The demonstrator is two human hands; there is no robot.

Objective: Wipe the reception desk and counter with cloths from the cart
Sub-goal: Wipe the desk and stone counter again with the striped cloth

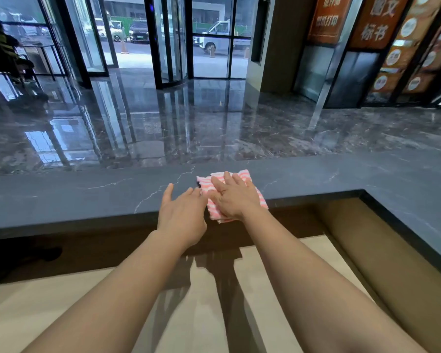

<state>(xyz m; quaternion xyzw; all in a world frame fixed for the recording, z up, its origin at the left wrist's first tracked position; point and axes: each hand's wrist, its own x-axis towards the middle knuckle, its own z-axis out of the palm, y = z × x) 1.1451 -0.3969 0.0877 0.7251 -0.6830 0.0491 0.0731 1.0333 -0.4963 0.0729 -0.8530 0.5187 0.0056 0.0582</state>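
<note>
Floor (214, 123) of polished dark marble fills the far half of my view, up to the glass doors. Nearer, the grey stone counter (61, 197) crosses left to right and turns toward me on the right, with open top on both sides of the hands. Below its near edge sits the pale desk (49, 301). The pink-and-white striped cloth (245, 175) lies on the counter, its near corner hanging over that edge. The right hand (233, 197) presses flat on it, fingers straight and spread. The left hand (182, 215) is just beside, fingers straight, tips at the cloth's left edge, holding nothing.
</note>
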